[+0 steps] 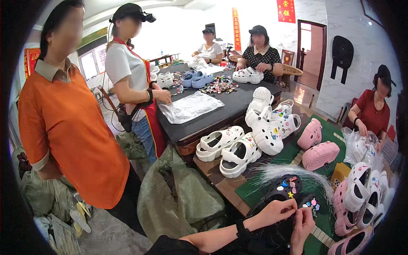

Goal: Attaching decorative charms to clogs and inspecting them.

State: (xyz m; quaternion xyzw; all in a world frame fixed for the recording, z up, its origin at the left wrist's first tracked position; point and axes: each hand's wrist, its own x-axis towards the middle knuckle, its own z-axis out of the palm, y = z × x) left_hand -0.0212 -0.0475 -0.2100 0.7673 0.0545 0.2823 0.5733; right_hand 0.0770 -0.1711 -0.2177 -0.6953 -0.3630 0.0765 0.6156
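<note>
Our left hand (276, 211) and right hand (302, 229) meet, fingertips pinched, contents too small to tell; black clog (278, 197) sits just beyond grip, charms (293, 184) up, likely for clear view.

I hold my left hand (276, 211) just beside my right hand (303, 222), fingers curled, fingertips nearly meeting; my left forearm (216, 239) slants in from their left, my right wrist (297, 245) below.

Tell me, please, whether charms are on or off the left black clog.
On: several colourful charms dot the left black clog, beyond the left hand.
</note>
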